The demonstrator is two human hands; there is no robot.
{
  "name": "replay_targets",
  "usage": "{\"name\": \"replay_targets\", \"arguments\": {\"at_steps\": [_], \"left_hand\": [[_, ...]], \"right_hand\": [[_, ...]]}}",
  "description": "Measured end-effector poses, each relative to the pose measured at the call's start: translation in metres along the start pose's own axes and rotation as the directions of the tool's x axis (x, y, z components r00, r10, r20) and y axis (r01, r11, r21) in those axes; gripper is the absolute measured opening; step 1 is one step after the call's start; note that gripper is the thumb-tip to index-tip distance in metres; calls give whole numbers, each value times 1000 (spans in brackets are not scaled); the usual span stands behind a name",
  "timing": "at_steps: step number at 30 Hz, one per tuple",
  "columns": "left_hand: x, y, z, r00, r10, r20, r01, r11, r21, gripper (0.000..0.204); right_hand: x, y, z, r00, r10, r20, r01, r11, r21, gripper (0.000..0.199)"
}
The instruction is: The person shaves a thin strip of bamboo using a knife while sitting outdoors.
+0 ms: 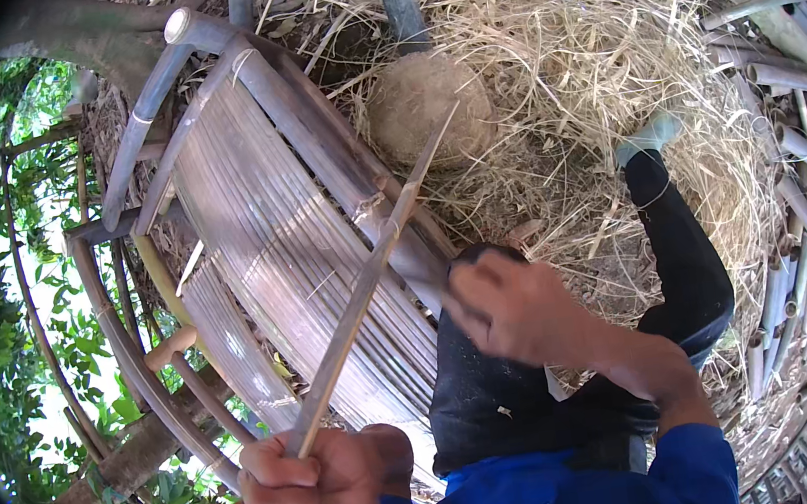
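Observation:
My left hand (298, 497), low in the view, is closed around the near end of a long, thin bamboo strip (354, 303). The strip slants up and away to the right, narrowing toward its far tip, and passes over a slatted bamboo bench (245, 191). To the right of the strip, my right hand (511, 304) hovers above my black-clad leg with its fingers curled in. Motion smears that hand a little, and whatever its fingers may hold is hidden. A gap separates it from the strip.
Beyond the strip's tip lies a round wooden block (431, 107) on the ground. Pale bamboo shavings (579, 39) cover the ground around my outstretched foot (649, 136). Cut bamboo poles (801, 203) are piled along the right. Leafy plants (36, 297) stand behind a rail on the left.

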State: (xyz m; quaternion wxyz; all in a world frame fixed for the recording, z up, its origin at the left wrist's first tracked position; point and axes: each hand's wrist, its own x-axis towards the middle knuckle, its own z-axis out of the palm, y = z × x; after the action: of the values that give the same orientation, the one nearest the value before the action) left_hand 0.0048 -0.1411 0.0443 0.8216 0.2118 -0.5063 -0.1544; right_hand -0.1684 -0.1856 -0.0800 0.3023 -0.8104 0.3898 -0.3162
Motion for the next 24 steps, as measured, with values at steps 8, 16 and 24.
{"name": "replay_targets", "arguments": {"at_steps": [8,16,24], "left_hand": [[-9,-8,27,983,104,-151,-94,993,70,48],[-1,-4,15,996,55,-76,-53,998,32,43],[-2,-13,27,979,127,-162,-111,988,107,48]], "right_hand": [[-12,58,21,948,313,49,-309,948,-80,26],[2,38,12,982,190,12,-190,982,17,17],[-1,58,18,979,203,19,-203,979,-17,17]]}}
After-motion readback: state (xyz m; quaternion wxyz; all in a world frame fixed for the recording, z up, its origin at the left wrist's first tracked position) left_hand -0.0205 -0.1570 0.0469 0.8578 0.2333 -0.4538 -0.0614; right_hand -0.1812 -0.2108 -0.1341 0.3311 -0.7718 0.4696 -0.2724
